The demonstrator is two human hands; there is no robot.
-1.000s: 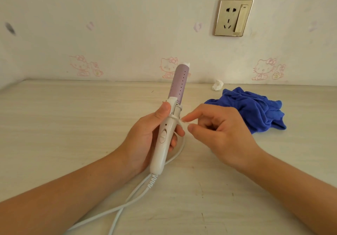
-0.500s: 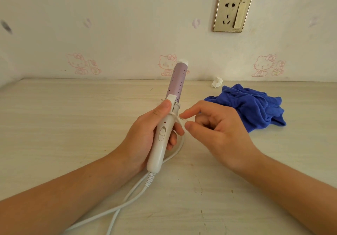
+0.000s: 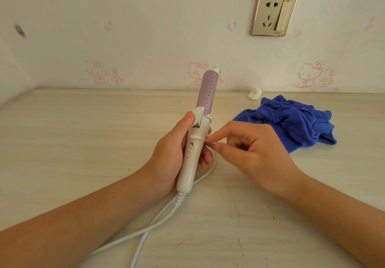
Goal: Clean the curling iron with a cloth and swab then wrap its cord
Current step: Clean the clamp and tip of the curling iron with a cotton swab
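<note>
Still gripping the curling iron [image 3: 195, 142] by its handle in the left hand [image 3: 168, 153], barrel tilting up over the tabletop [image 3: 83, 142]; still pinching the swab [image 3: 209, 141] in the right hand [image 3: 256, 153], tip touching the handle's side

The cord [image 3: 166, 213] runs off the bottom edge.

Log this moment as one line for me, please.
left hand: grips iron | right hand: pinches swab against iron | cloth: on table | cord: loose
</note>
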